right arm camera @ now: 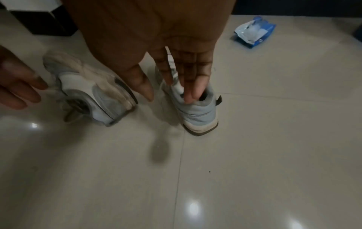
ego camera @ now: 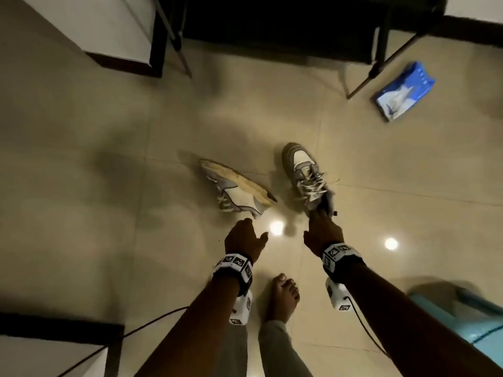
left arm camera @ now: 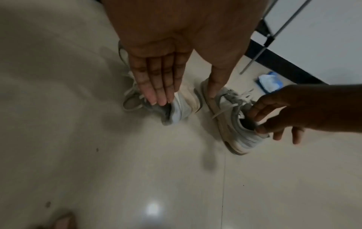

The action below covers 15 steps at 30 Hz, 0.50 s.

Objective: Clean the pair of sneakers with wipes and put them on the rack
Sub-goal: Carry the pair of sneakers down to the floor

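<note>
Two grey-and-white sneakers sit on the tile floor. One sneaker lies on its side with its tan sole showing. The other sneaker stands upright with loose laces. My left hand hovers over the heel of the tipped sneaker, fingers straight, holding nothing. My right hand has straight fingertips dipped into the upright sneaker's opening, with the thumb held apart. A blue wipes pack lies open at the far right.
A dark furniture frame with thin metal legs stands beyond the shoes. White panels with dark bases flank the left. A teal object sits at the near right. My bare foot and a cable are close by.
</note>
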Each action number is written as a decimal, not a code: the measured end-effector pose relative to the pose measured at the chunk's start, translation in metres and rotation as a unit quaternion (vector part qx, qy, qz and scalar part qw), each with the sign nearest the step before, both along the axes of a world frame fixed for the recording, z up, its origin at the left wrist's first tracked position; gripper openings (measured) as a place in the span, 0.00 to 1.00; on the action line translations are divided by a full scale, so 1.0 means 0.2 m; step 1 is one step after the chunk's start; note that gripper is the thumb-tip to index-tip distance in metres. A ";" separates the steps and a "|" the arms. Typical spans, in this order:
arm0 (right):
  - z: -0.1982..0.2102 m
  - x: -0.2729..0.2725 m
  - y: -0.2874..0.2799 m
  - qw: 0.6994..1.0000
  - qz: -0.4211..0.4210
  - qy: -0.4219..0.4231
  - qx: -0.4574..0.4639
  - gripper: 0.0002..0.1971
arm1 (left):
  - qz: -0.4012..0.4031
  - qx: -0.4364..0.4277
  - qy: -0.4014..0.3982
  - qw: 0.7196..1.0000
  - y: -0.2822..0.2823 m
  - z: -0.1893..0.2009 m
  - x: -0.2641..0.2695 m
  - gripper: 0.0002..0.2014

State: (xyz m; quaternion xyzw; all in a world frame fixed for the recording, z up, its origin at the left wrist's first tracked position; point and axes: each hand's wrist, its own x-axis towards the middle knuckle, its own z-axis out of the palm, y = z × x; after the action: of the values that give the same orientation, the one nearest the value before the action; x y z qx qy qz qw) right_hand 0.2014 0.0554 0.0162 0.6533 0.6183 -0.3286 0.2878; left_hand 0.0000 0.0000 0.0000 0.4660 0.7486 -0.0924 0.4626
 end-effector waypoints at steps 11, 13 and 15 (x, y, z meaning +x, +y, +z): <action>-0.39 0.17 0.04 0.998 0.021 -0.046 0.029 0.39 | 0.441 0.049 -0.136 0.886 0.10 -0.52 0.13 0.24; -0.37 0.18 0.06 0.999 0.000 -0.038 0.013 0.33 | 0.394 0.124 -0.121 0.903 0.17 -0.46 0.12 0.13; -0.34 0.17 0.09 1.000 -0.015 -0.010 0.018 0.30 | 0.241 0.204 -0.050 0.947 0.23 -0.40 0.10 0.13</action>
State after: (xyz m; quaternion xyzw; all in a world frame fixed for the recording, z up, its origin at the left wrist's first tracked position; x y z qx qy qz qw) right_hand 0.2347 0.0726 -0.0518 0.6710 0.6112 -0.3151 0.2773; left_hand 0.0206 0.0456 -0.0805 0.3599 0.8174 0.2005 0.4026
